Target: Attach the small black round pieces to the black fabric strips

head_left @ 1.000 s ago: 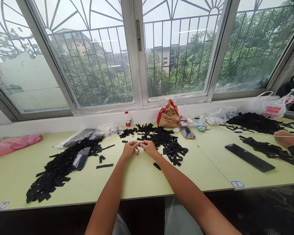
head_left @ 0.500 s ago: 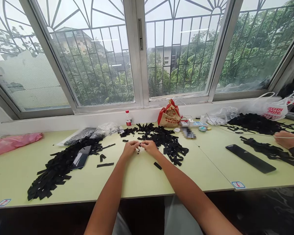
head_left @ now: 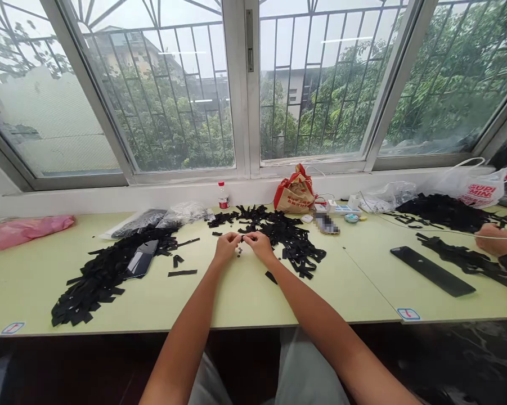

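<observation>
My left hand and my right hand meet above the table, fingertips pinched together. Between them is a small black piece, mostly covered by the fingers; its exact kind is too small to make out. Just below the fingertips lie several tiny dark ring-like parts. Beyond my right hand spreads a loose pile of short black fabric strips. One lone strip rests beside my right wrist. To the left of my left hand, another strip lies flat on the table.
A long heap of black strips with a phone on it stretches along the left. At the back stand a small bottle and a red-and-tan bag. A co-worker's hand is at the right, near a black tablet-like slab.
The camera view has tilted slightly downward. My hands stay pinched together at the same spot, the fingertips shifting a little around the small black piece.
</observation>
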Demonstrator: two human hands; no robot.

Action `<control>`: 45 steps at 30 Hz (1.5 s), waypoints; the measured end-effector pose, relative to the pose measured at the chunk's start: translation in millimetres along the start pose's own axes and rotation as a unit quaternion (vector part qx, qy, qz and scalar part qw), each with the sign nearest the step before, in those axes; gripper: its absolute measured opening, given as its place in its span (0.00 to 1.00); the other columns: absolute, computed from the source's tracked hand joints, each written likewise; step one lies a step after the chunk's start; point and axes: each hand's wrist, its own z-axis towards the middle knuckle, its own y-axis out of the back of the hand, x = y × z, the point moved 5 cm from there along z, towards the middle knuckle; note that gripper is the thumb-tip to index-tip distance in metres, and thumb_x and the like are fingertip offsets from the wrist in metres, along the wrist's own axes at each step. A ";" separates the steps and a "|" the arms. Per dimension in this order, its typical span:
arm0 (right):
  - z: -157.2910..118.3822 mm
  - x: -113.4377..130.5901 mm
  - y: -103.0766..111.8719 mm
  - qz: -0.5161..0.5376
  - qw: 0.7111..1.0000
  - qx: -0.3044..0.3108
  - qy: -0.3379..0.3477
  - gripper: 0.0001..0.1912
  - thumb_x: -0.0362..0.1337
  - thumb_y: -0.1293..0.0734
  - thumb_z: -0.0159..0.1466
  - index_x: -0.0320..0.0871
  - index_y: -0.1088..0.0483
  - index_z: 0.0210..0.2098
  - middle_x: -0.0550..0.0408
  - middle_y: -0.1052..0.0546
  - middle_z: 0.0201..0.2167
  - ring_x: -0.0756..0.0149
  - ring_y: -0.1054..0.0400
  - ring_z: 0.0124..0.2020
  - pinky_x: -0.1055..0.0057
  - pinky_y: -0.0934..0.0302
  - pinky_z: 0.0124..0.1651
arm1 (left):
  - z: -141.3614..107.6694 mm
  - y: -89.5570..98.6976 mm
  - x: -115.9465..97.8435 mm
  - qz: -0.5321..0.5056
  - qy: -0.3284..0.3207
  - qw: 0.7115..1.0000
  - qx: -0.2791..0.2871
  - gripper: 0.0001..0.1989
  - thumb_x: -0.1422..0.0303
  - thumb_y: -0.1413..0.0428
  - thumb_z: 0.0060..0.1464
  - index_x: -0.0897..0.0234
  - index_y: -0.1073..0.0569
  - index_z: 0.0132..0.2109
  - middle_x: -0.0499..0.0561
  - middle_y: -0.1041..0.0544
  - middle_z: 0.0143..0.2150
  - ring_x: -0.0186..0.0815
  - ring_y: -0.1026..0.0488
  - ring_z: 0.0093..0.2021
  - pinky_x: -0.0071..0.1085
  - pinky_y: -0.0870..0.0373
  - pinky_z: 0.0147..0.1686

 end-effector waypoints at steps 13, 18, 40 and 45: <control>2.5 -11.5 44.4 -0.068 0.972 -0.202 -0.100 0.22 0.48 0.39 0.62 0.42 0.19 0.44 0.46 0.22 0.41 0.55 0.30 0.42 0.66 0.39 0.43 | -18.8 48.8 1.6 0.480 0.093 0.846 -0.212 0.20 0.66 0.50 0.57 0.67 0.27 0.54 0.70 0.38 0.64 0.64 0.54 0.68 0.63 0.54 0.60; 3.5 -16.3 44.7 -0.017 0.970 -0.218 -0.107 0.24 0.45 0.42 0.63 0.39 0.21 0.47 0.44 0.21 0.46 0.52 0.29 0.46 0.63 0.37 0.48 | -22.1 59.6 8.5 0.483 0.145 0.837 -0.210 0.26 0.60 0.49 0.58 0.69 0.31 0.59 0.71 0.54 0.73 0.67 0.72 0.72 0.71 0.57 0.58; 2.9 -14.6 40.2 0.029 0.970 -0.214 -0.112 0.20 0.41 0.40 0.60 0.41 0.25 0.46 0.49 0.22 0.35 0.60 0.31 0.32 0.67 0.40 0.36 | -1.6 20.5 8.5 0.247 -0.071 0.964 -0.068 0.28 0.84 0.56 0.52 0.62 0.28 0.57 0.57 0.33 0.61 0.39 0.29 0.53 0.34 0.29 0.51; 3.6 -12.7 31.6 0.025 0.980 -0.166 -0.104 0.18 0.41 0.40 0.58 0.42 0.23 0.40 0.52 0.21 0.33 0.62 0.32 0.29 0.69 0.41 0.33 | -2.6 28.2 10.3 0.338 -0.065 0.935 -0.084 0.25 0.81 0.52 0.54 0.60 0.26 0.56 0.57 0.29 0.59 0.46 0.35 0.59 0.42 0.34 0.56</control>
